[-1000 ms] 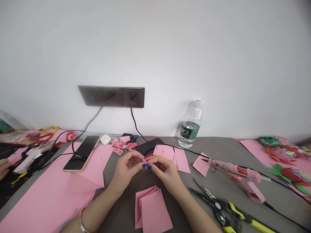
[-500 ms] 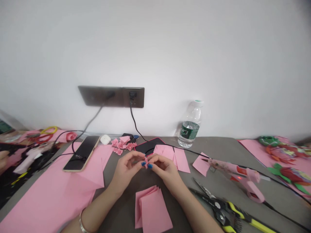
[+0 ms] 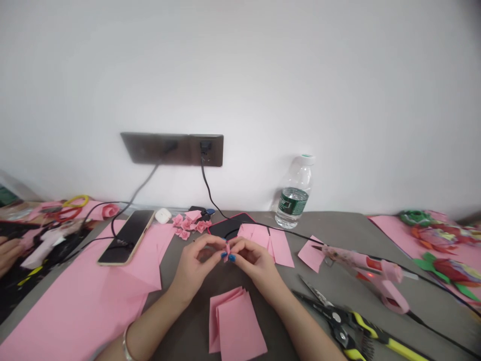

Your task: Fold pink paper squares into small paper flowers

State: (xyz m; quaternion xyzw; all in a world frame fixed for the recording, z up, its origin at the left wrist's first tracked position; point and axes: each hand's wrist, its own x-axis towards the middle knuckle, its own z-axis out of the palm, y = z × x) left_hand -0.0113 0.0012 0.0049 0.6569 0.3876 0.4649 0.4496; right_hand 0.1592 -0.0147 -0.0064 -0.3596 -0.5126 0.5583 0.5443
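Between my fingertips is a small folded piece of pink paper, mostly hidden by the fingers. My left hand pinches it from one side, and my right hand pinches it from the other. Both hands are closed and meet above the grey table. Just below them lies a stack of folded pink paper. Behind them are several small pink paper flowers and cut pink paper pieces beside a black pad with a red edge.
A pink glue gun with a red light and black cable lies right, near scissors with yellow-black handles. A water bottle stands by the wall. At left are a phone, large pink sheets and another person's hand.
My fingertips have shifted slightly on the small pink paper, which is turned a little more upright. The other person's hand at far left has come further into view.
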